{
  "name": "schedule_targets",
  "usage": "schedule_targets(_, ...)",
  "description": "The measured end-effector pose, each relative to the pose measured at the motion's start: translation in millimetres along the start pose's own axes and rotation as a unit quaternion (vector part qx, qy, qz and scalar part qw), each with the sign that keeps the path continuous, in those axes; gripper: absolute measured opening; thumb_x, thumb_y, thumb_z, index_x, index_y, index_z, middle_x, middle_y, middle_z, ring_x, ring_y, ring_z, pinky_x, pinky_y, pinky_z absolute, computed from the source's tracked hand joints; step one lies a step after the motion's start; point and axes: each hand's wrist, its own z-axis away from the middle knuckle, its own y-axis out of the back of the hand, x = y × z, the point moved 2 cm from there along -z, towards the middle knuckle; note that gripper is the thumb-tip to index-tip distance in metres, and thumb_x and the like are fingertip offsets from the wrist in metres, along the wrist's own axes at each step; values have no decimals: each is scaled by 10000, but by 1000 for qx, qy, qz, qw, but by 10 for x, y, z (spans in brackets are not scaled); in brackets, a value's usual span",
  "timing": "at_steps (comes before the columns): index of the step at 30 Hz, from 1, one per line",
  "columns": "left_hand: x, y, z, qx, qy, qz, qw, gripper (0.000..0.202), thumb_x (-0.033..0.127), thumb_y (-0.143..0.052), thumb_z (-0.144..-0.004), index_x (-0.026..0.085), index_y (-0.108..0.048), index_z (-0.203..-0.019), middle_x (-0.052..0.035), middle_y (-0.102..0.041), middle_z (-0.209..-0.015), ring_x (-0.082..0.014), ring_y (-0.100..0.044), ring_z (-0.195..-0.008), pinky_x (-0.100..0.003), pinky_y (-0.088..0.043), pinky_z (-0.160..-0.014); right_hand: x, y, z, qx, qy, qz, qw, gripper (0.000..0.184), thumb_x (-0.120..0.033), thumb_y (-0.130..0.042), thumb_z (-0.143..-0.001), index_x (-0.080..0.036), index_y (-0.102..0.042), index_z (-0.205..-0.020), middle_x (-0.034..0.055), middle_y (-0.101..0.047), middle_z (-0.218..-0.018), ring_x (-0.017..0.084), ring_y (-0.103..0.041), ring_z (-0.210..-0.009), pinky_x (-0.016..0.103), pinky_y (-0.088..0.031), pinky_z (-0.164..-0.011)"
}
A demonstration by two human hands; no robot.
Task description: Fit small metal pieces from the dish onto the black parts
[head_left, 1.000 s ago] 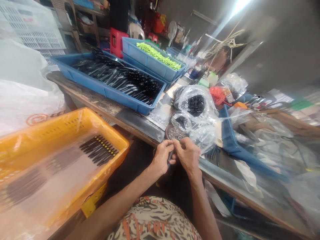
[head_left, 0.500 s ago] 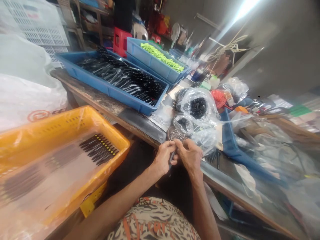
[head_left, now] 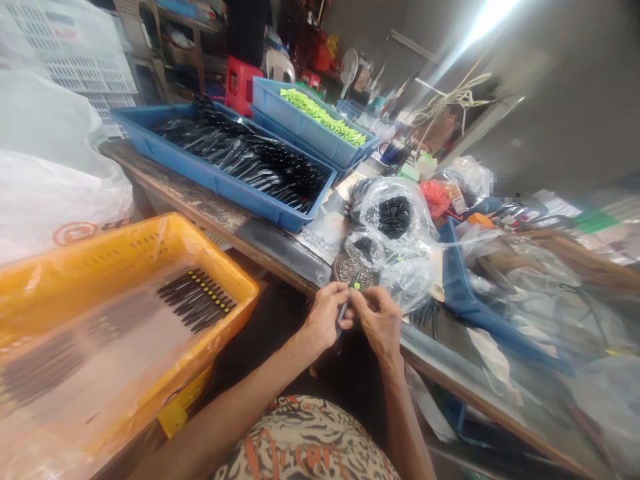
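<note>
Two hands (head_left: pixel 353 319) pinch a green-tipped dark stick (head_left: pixel 343 313) with narrow fingers (head_left: pixel 336 292); at upper left, a blue tray (head_left: pixel 210 179) carries many black-handled spoons (head_left: pixel 245 157).

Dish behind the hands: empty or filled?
Filled: small grey bits cover all of the round dish that shows beyond the left hand and right hand.

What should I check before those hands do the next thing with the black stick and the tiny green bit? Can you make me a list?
1. Left hand gripping the dark stick: ok.
2. Right hand holding the green bead: cannot tell.
3. Stick's end showing: not ok, the hands hide it.
4. Yellow crate nearby, with green-tipped black sticks inside: ok.
5. Round dish of grey bits just past the hands: ok.
</note>
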Motion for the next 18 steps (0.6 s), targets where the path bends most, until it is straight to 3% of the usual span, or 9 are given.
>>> schedule_targets(3, -6, 6, -7, 7, -1, -8, 1000, 213, 136, -575, -610, 172, -467, -790, 51, -447, -520, -46, -382, -367, -131, -203, -326, -10, -21, 8, 7, 37, -18, 999, 282, -420, -604, -789, -156, -631, -883, 9, -598, -674, 129, -531, -564, 253, -444, -567)
schedule_targets(6, -9, 13, -18, 10, -3, -9, 1000, 220, 141, -581, -607, 174, -461, -788, 49, -456, -529, -44, -380, -370, -128, -202, -327, -17, -20, 27, 32, 60, -2, 998, 253, -403, -593, -799, -166, -608, -712, 6, -580, -630, 128, -527, -563, 253, -437, -567)
schedule_targets(12, -14, 16, -16, 4, -6, -4, 1000, 213, 151, -593, -612, 167, -473, -787, 39, -468, -542, -44, -388, -380, -128, -211, -330, 33, -67, 43, 19, 26, -39, 999, 270, -407, -592, -797, -154, -614, -888, 18, -623, -685, 140, -555, -569, 267, -462, -572)
schedule_targets(18, -18, 19, 0, -1, -12, -12, 1000, 195, 179, -601, -638, 166, -470, -782, 38, -460, -552, -45, -396, -386, -128, -212, -327, 27, -73, 43, 2, -26, -70, 997, 297, -420, -578, -796, -148, -632, -901, 43, -655, -718, 173, -597, -629, 302, -477, -619)
